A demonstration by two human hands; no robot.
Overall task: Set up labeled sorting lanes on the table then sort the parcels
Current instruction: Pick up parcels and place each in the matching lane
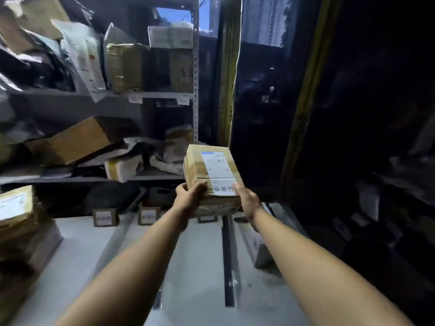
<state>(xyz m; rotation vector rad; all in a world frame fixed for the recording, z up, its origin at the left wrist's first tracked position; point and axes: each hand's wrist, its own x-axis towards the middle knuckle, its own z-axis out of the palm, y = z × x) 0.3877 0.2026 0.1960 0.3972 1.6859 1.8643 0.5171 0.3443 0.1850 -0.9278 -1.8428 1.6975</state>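
Your two forearms reached out over the white table (pixel 82 243), which already carried dark divider strips (pixel 227 262) marking off lanes. Behind it stood the grey shelving (pixel 164 95), crowded with bags and cartons. Up in the air, beyond the far end of the table, you held a cardboard parcel (pixel 200 165) with a white shipping label and a second slip bearing handwritten characters. Your left hand (pixel 188 196) was clamped on its near left corner, thumb on top; your right hand (pixel 247 201) pressed flat against its right side. Small labeled lane cards (pixel 148 216) stood along the table's back edge, so the lanes looked set up. Sorting seemed barely begun: the middle lanes lay bare, and a stack of parcels (pixel 16 208) waited at the left.
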